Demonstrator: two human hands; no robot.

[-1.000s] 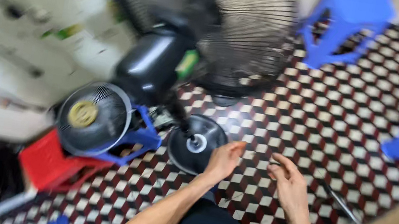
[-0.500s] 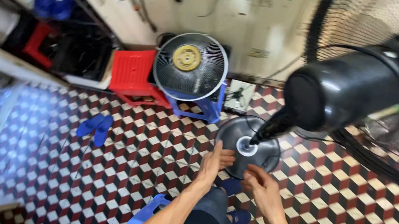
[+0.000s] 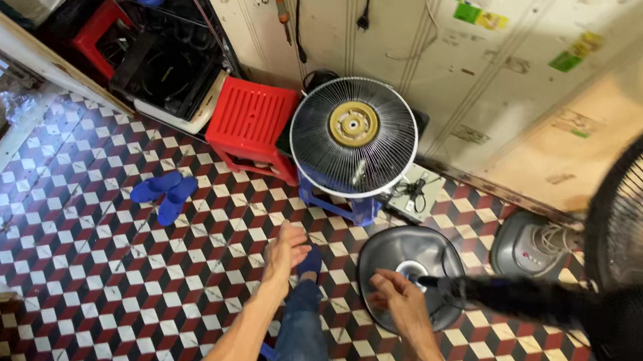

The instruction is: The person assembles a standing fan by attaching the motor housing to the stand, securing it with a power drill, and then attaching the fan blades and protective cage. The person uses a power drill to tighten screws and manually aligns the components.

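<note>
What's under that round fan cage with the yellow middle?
A blue stool shows beneath the round fan cage: just its legs and lower frame. The cage covers the stool's seat, so that part cannot be seen.

High on the pale wall, a small green label point(image 3: 470, 12) sits beside a yellow sticker point(image 3: 490, 21). Further right is a slanted green sticker point(image 3: 565, 61), with a yellow one point(image 3: 590, 42) just above it. Lower on the wall's tan board point(image 3: 572, 150) is a faded label point(image 3: 571, 122). The grey fan base point(image 3: 528, 247) bears a small red mark point(image 3: 533, 256).
</note>
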